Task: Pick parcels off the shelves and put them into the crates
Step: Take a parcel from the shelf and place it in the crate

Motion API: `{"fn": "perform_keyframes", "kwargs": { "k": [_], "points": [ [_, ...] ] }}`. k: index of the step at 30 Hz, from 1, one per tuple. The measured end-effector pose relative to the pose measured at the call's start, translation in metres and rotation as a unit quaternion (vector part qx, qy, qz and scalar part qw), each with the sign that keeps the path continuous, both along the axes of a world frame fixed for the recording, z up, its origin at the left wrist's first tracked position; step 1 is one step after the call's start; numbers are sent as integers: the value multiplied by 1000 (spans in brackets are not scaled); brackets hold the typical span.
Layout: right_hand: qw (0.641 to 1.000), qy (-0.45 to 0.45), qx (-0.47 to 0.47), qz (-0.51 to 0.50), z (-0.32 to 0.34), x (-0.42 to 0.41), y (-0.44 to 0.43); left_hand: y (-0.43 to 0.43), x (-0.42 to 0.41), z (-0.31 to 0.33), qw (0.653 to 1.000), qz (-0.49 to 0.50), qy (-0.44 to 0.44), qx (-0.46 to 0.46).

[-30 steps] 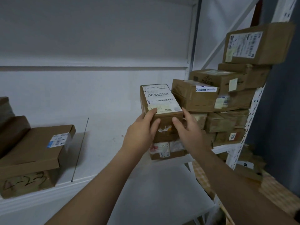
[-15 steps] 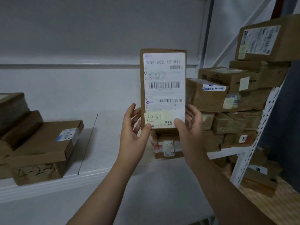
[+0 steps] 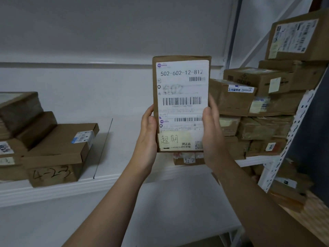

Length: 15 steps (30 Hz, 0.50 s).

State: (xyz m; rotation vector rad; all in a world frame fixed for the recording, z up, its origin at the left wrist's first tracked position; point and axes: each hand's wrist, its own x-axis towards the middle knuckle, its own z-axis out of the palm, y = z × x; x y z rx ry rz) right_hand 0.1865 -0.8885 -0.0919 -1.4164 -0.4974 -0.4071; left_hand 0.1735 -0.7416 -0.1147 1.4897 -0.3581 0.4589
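On the head camera we've got the parcel up in front of us, upright, label side facing us, lifted clear above the white shelf. Our left hand grips its lower left edge, thumb on the front. Our right hand clamps the lower right edge the same way. The label reads 502-602-12-812, and a yellow note with handwriting sits at its bottom left. Behind the parcel, to the right, a stack of brown boxes fills the shelf corner. Over on the left lie more boxes, and the front one is marked 4-223.
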Motion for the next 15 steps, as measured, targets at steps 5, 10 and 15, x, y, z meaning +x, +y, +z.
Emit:
{"fn": "perform_keyframes", "kwargs": {
  "k": [5, 10, 15],
  "points": [
    [1000, 3, 12, 12, 5, -13, 16, 16, -13, 2, 1000, 4, 10, -6],
    [1000, -3, 16, -8, 6, -32, 39, 37, -26, 5, 1000, 4, 13, 1],
    [999, 9, 20, -47, 3, -60, 63, 63, -45, 5, 999, -26, 27, 24]
  ]
}}
